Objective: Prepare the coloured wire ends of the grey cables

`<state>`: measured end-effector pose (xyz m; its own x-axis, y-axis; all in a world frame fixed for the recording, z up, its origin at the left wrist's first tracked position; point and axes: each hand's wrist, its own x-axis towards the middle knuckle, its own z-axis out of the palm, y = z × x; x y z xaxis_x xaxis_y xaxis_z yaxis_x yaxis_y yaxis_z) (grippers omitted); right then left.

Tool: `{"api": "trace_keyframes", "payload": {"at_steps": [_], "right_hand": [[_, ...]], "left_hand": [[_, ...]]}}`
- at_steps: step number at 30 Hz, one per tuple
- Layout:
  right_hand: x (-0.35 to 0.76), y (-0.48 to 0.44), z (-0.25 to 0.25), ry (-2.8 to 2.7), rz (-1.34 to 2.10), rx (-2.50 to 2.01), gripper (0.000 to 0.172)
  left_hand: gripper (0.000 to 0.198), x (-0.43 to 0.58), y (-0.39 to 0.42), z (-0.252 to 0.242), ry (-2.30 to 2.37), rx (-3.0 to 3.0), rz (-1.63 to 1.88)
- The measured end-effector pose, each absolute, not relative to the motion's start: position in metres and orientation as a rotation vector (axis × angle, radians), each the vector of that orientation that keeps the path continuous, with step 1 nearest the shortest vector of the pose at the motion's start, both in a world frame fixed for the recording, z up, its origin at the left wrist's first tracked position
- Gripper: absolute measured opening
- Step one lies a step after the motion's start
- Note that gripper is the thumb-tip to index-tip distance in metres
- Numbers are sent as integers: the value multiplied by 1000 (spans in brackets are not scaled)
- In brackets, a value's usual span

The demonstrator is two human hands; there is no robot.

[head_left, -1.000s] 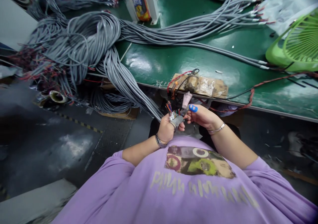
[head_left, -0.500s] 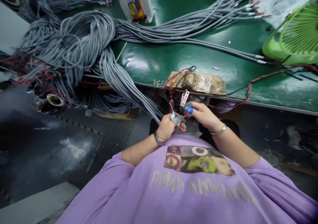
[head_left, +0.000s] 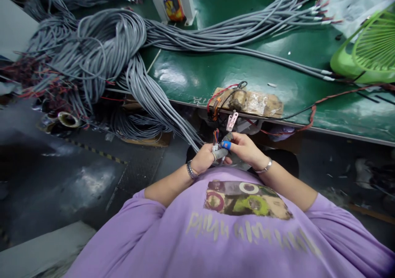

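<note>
My left hand (head_left: 204, 159) is closed around the ends of several grey cables (head_left: 173, 115), just off the front edge of the bench. Thin coloured wires (head_left: 215, 135) stick up from a white-wrapped cable end beside its thumb, which has a grey covering. My right hand (head_left: 247, 149), with blue tape on a finger or thumb, is pinched on thin wires against the left fingertips; the wire tips are hidden between the fingers. A pink clip (head_left: 232, 121) hangs just above, near a wooden block (head_left: 262, 104) with red and black leads.
Large coils of grey cable (head_left: 114, 43) lie at the left of the green bench (head_left: 179, 74), with more cables stretched across it. A green fan (head_left: 370, 52) stands at the right. A cardboard piece (head_left: 148, 140) and another cable coil sit below the bench.
My right hand has moved left and slightly down, closing up to the left fingers. The wires seen between the hands before are now covered. The whole view has shifted slightly.
</note>
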<state>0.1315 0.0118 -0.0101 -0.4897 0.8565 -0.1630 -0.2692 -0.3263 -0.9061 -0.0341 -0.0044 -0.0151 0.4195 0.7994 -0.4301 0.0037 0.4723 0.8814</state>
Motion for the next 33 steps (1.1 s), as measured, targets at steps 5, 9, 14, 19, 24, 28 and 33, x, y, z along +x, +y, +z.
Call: {"api": "trace_keyframes", "payload": {"at_steps": [5, 9, 14, 19, 24, 28, 33], "right_hand": [[130, 14, -11, -1105, 1916, -887, 35], [130, 15, -17, -1015, 1759, -1011, 38], [132, 17, -23, -974, 1668, -1087, 40], [133, 16, -25, -993, 1661, -1067, 37], [134, 18, -19, -1039, 1651, -1058, 36], [129, 20, -11, -1071, 1788, -943, 32], [121, 18, -10, -967, 1953, -763, 32]], "left_hand": [[43, -31, -11, -18, 1056, 891, 730], [41, -24, -12, -20, 1064, 721, 888], [41, -18, -10, -18, 1093, 616, 986], [42, -16, -7, -19, 1097, 560, 1052], [43, -14, -7, -15, 1135, 587, 1044], [42, -14, -7, -15, 1135, 638, 1006], [40, -15, -9, -23, 1117, 688, 973]]}}
